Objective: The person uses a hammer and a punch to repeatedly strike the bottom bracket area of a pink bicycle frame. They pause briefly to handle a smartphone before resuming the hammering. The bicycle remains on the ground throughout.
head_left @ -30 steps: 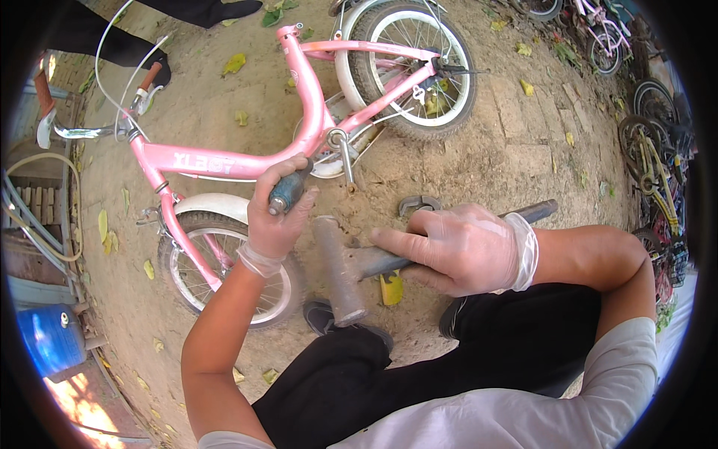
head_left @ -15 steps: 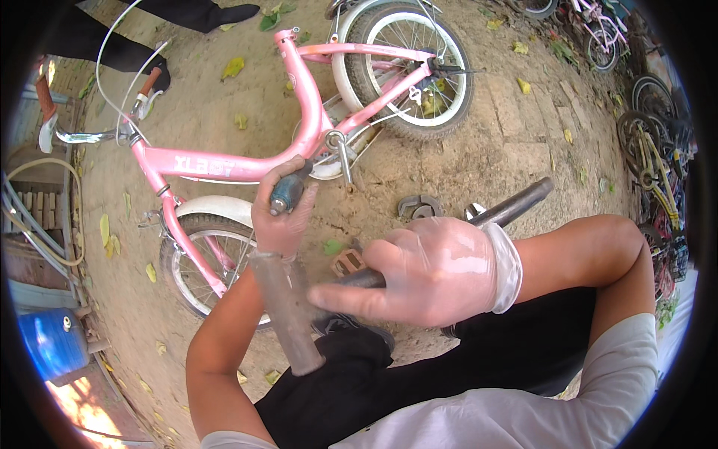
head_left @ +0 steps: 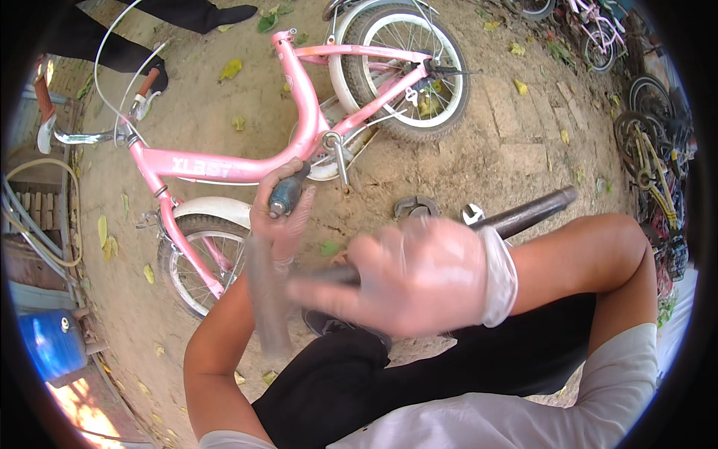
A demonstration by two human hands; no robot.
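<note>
Left hand (head_left: 284,233) clasps a tool (head_left: 292,192), right hand (head_left: 426,278) a blurred, probably metal hammer (head_left: 269,307). Pink bike (head_left: 258,170) blocks eleven o'clock; ground (head_left: 516,138) spreads at two, edged by parked bikes (head_left: 658,187).

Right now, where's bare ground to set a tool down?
Best: the dirt between the pink bike's rear wheel and the bikes along the right edge, few leaves. Also left of the front wheel, toward the blue barrel, leaf-strewn. Crowded around the right hand: hammer, wrench, curved metal piece, left hand.
</note>
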